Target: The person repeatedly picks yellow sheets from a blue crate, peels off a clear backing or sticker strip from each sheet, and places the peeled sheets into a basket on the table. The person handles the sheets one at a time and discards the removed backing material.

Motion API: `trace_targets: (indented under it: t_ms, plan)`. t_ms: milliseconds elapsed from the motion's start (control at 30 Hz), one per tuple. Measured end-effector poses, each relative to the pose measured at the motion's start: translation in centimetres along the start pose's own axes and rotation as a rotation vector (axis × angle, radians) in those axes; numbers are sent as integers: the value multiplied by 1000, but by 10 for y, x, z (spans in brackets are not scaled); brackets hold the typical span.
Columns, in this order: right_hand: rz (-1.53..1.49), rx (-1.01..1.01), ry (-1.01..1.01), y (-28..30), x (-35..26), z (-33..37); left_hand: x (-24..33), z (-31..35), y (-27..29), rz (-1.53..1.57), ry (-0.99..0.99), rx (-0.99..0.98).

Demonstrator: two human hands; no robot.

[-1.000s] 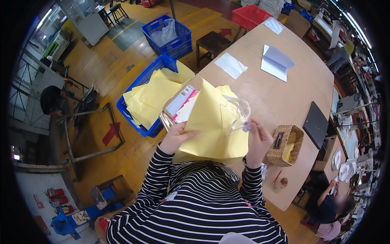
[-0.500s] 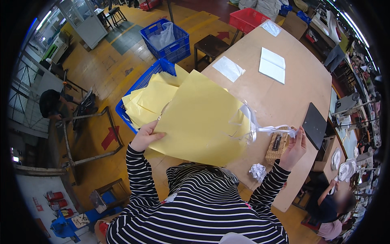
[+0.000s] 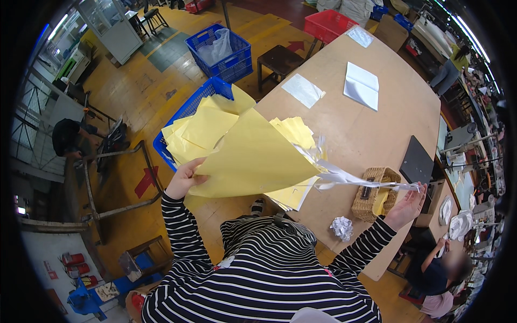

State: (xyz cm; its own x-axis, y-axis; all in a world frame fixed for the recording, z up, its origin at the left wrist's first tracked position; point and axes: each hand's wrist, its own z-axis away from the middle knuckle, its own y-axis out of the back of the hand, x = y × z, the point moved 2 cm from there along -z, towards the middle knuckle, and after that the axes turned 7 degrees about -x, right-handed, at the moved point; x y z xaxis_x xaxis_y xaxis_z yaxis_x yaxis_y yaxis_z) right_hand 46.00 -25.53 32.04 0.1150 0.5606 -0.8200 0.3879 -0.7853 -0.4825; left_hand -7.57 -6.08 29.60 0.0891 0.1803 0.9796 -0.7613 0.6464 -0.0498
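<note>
My left hand [image 3: 187, 176] grips the left edge of a large yellow sheet [image 3: 250, 156], thumb on top. The sheet bends down toward its right corner, over the table's near left edge. White strips [image 3: 350, 177] stretch from that corner to my right hand [image 3: 406, 207], whose fingers are closed on their far ends at the right. More yellow sheets [image 3: 293, 196] lie on the table beneath the held one, partly hidden. A wicker basket [image 3: 369, 202] with something yellow inside stands beside my right hand. In front of me lies a crumpled white ball [image 3: 341, 229].
A blue crate [image 3: 186, 110] full of yellow sheets adjoins the table [image 3: 344, 129] at left; another blue crate [image 3: 237, 62] stands behind. A notebook [image 3: 362, 86], a clear sheet [image 3: 302, 90] and a black flat board [image 3: 416, 160] rest on the table. One person [image 3: 444, 269] sits at right.
My right hand has moved right and down, stretching the white strips out longer. The yellow sheet has tilted and folded leftward, uncovering the sheets on the table and the basket.
</note>
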Motion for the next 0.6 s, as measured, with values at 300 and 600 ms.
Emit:
trace_targets:
  t_ms: [300, 600]
  plan:
    - [402, -256, 168, -56, -10, 47, -7, -7, -15, 278, 0, 25]
    - [618, -1216, 235, -147, 32, 161, -23, -37, -76, 756, 37, 16]
